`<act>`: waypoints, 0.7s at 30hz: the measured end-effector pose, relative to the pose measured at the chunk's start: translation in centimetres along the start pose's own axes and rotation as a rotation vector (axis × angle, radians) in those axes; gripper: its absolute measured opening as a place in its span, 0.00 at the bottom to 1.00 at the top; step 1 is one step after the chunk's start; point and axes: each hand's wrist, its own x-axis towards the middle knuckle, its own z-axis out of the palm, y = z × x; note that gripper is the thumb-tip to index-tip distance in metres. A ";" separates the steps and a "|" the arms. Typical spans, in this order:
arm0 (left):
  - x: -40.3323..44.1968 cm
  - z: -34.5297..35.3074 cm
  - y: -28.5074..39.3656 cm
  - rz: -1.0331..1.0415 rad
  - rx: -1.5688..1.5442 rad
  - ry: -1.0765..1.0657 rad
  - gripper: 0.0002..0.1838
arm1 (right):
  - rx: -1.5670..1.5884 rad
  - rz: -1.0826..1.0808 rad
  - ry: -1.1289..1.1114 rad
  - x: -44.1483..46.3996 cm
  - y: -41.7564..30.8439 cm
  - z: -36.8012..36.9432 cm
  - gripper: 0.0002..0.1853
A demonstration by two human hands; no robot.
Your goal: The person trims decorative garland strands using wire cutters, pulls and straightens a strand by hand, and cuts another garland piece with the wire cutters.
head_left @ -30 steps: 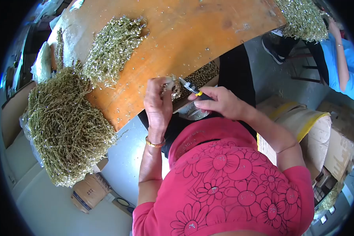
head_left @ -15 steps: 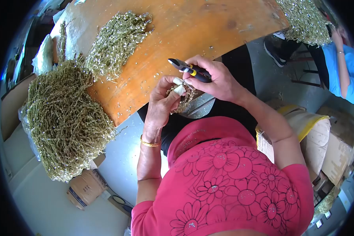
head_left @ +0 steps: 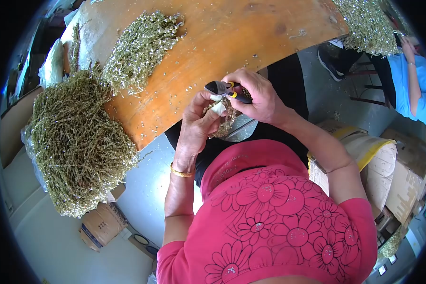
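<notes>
My left hand (head_left: 197, 119) is closed on a small beaded chain (head_left: 228, 124), with white wraps on the thumb and a fingertip. Loops of the chain hang below the fingers, over my lap. In my right hand (head_left: 261, 97) is a pair of pliers (head_left: 220, 88) with black and yellow handles. The jaws point left and sit just above the wrapped fingertips of my left hand; whether they touch the chain I cannot tell. Both hands meet beside the near edge of the wooden table (head_left: 213, 42).
A large heap of gold beaded strands (head_left: 80, 142) hangs over the table's left end. A smaller bundle (head_left: 142, 49) lies behind it. Cardboard boxes (head_left: 407, 175) stand at right. A person in a blue shirt (head_left: 414, 87) sits at far right beside another glittering pile (head_left: 367, 26).
The pliers have turned in my right hand, and their jaws have come lower, over the left fingertips. My left hand has shifted slightly to the right.
</notes>
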 end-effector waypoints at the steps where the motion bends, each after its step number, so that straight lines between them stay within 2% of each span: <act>1: 0.1 -0.1 0.1 -0.007 -0.001 -0.012 0.09 | -0.028 -0.032 0.005 0.0 0.3 0.1 0.18; 5: 0.2 -0.2 0.6 -0.088 -0.142 -0.025 0.11 | 0.106 0.104 0.121 -0.6 -0.1 1.0 0.17; 9: 0.5 0.1 0.5 -0.028 -0.040 -0.031 0.12 | 0.185 0.117 0.121 -0.3 -0.3 1.0 0.15; 12: 0.8 0.1 0.2 0.012 0.019 0.045 0.12 | 0.251 0.168 0.107 -0.3 -0.2 0.5 0.14; 15: 1.0 0.7 0.0 0.110 -0.047 0.018 0.13 | 0.282 0.183 0.104 -0.3 -0.2 0.5 0.13; 21: 1.2 0.1 -0.7 0.143 -0.036 0.074 0.14 | 0.265 0.198 0.200 -0.3 -0.4 1.0 0.14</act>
